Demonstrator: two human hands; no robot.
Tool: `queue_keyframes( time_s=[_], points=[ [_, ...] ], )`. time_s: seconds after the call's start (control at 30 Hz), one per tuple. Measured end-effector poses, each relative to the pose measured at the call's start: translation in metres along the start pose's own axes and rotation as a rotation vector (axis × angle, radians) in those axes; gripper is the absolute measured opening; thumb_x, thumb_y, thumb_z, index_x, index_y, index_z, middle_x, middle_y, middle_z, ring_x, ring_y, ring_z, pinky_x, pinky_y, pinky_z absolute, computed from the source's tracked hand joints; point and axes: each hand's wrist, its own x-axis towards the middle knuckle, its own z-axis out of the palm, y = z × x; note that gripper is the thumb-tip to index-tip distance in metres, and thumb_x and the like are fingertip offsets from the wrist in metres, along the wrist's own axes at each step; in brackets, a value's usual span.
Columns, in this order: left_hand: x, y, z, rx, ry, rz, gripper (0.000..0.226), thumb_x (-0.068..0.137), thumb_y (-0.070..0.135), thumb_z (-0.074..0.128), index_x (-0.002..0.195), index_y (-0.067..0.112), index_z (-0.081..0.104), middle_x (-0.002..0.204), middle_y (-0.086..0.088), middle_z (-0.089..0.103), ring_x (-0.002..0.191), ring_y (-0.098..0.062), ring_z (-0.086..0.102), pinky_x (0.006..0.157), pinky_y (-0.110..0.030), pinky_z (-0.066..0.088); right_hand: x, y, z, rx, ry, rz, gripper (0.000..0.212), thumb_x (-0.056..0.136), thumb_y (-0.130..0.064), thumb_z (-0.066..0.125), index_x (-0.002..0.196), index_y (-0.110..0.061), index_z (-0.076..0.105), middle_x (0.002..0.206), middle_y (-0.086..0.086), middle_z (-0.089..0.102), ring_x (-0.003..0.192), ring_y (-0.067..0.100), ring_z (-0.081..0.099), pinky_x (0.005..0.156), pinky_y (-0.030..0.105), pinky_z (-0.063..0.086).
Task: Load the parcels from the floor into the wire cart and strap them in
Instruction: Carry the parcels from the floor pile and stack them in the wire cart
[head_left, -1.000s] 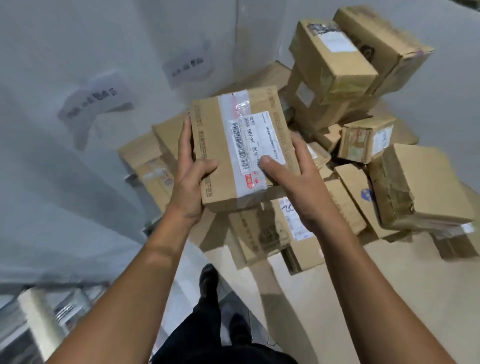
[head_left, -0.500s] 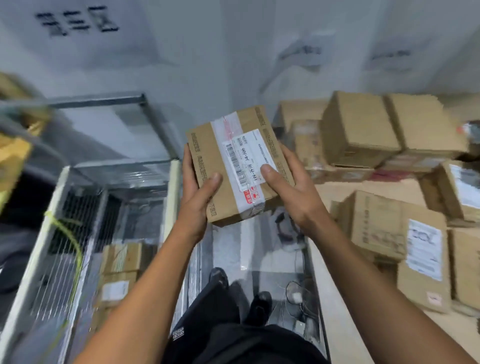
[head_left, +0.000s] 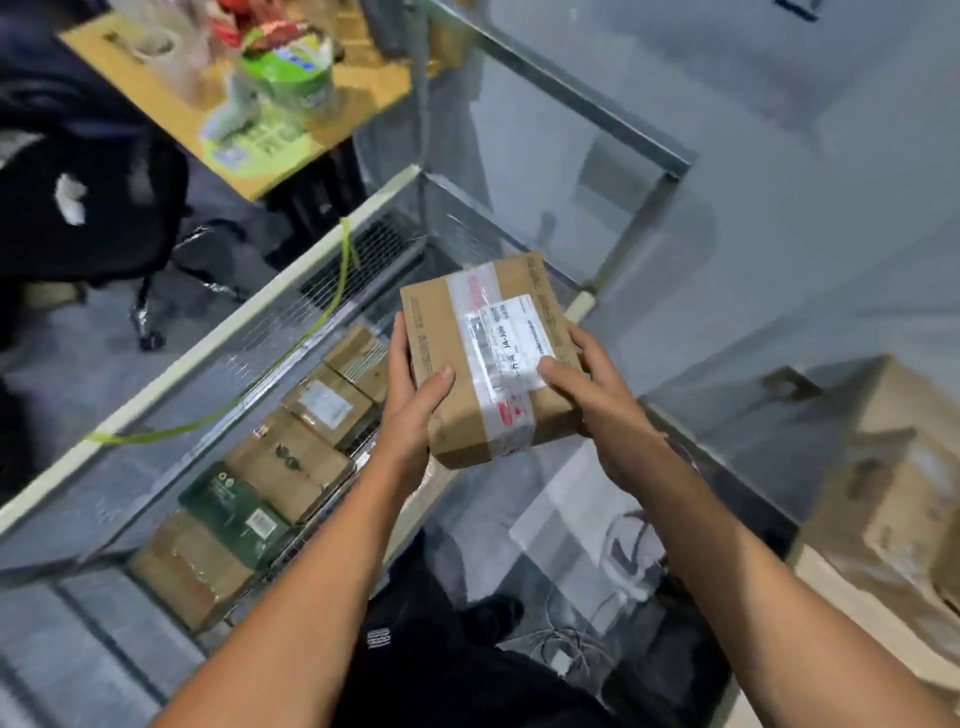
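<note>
Your left hand (head_left: 410, 410) and right hand (head_left: 597, 410) grip the taped parcel (head_left: 467, 374) from opposite sides, thumbs on top, keeping it level above the right edge of the wire cart (head_left: 260, 312). Loaded parcels (head_left: 291, 462) line its left side, probably leaving room.
</note>
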Motion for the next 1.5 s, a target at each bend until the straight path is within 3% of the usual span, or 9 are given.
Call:
queue_keyframes(
  time_s=[0.23, 0.37, 0.73, 0.93, 1.1, 1.2, 1.27, 1.37, 1.5],
  points=[
    [0.074, -0.035, -0.065, -0.09, 0.144, -0.129, 0.086, 0.093, 0.036, 0.067, 0.163, 0.043, 0.017, 0.158, 0.007, 0.047, 0.138, -0.022, 0.055, 0.105, -0.049, 0.053, 0.114, 0.011, 0.055, -0.174, -0.089, 0.123, 0.066, 0.089, -0.044, 0.079, 0.146, -0.043, 0.046, 0.118, -0.022, 0.072, 0.103, 0.004, 0.073, 0.078, 0.023, 0.06],
    [0.127, -0.066, -0.093, -0.046, 0.126, -0.216, 0.092, 0.09, 0.05, 0.069, 0.161, 0.049, 0.011, 0.136, 0.038, 0.056, 0.128, -0.005, 0.062, 0.092, -0.027, 0.058, 0.186, 0.042, 0.064, -0.255, -0.095, 0.158, 0.065, 0.086, -0.049, 0.077, 0.144, -0.048, 0.048, 0.129, -0.016, 0.069, 0.116, 0.011, 0.07, 0.1, 0.045, 0.058],
    [0.27, -0.237, -0.167, 0.693, 0.403, -0.494, 0.094, 0.086, 0.083, 0.041, 0.162, 0.029, 0.03, 0.17, -0.006, 0.028, 0.16, -0.029, 0.002, 0.128, -0.055, 0.013, 0.431, 0.216, 0.05, -0.379, -0.207, 0.155, 0.062, 0.099, -0.025, 0.071, 0.153, -0.031, 0.043, 0.139, -0.009, 0.064, 0.123, 0.008, 0.065, 0.105, 0.046, 0.055],
    [0.344, -0.355, -0.204, 0.91, 0.501, -0.508, 0.082, 0.095, 0.074, 0.048, 0.162, 0.031, 0.029, 0.17, -0.004, 0.027, 0.159, -0.036, 0.012, 0.128, -0.056, 0.014, 0.562, 0.331, 0.057, -0.503, -0.279, 0.169, 0.07, 0.099, -0.035, 0.07, 0.159, -0.035, 0.035, 0.165, -0.001, 0.032, 0.149, 0.01, 0.03, 0.123, 0.037, 0.027],
    [0.39, -0.431, -0.22, 1.039, 0.484, -0.584, 0.094, 0.081, 0.088, 0.031, 0.163, 0.044, 0.014, 0.175, 0.002, -0.002, 0.16, -0.027, -0.011, 0.128, -0.044, -0.007, 0.635, 0.404, 0.097, -0.522, -0.311, 0.275, 0.052, 0.097, -0.03, 0.073, 0.141, -0.014, 0.049, 0.13, 0.0, 0.057, 0.12, 0.017, 0.06, 0.085, 0.01, 0.047],
    [0.41, -0.462, -0.234, 1.144, 0.467, -0.541, 0.091, 0.085, 0.089, 0.03, 0.162, 0.049, 0.003, 0.172, 0.009, -0.016, 0.159, -0.029, -0.012, 0.126, -0.051, -0.008, 0.666, 0.444, 0.117, -0.479, -0.405, 0.223, 0.053, 0.097, -0.023, 0.074, 0.14, -0.033, 0.046, 0.122, -0.018, 0.059, 0.098, -0.019, 0.063, 0.073, 0.005, 0.052],
    [0.42, -0.477, -0.24, 1.223, 0.461, -0.56, 0.092, 0.087, 0.085, 0.037, 0.163, 0.047, 0.001, 0.171, 0.004, -0.019, 0.158, -0.036, -0.011, 0.126, -0.058, -0.008, 0.675, 0.458, 0.12, -0.588, -0.505, 0.243, 0.071, 0.092, -0.046, 0.075, 0.152, -0.043, 0.038, 0.149, -0.011, 0.052, 0.132, -0.003, 0.054, 0.11, 0.028, 0.049],
    [0.419, -0.494, -0.239, 1.302, 0.521, -0.532, 0.094, 0.088, 0.077, 0.054, 0.164, 0.041, 0.013, 0.174, -0.01, -0.005, 0.157, -0.047, -0.001, 0.125, -0.063, -0.003, 0.684, 0.468, 0.121, -0.726, -0.535, 0.303, 0.096, 0.072, -0.072, 0.072, 0.155, -0.052, 0.028, 0.161, -0.002, 0.044, 0.143, 0.028, 0.047, 0.118, 0.056, 0.04],
    [0.421, -0.5, -0.24, 1.303, 0.599, -0.467, 0.098, 0.081, 0.086, 0.037, 0.164, 0.036, 0.023, 0.173, -0.015, 0.007, 0.156, -0.049, 0.007, 0.122, -0.06, -0.005, 0.693, 0.473, 0.123, -0.74, -0.572, 0.271, 0.082, 0.074, -0.07, 0.071, 0.143, -0.063, 0.028, 0.131, -0.032, 0.063, 0.094, -0.019, 0.061, 0.093, 0.017, 0.055]
  ],
)
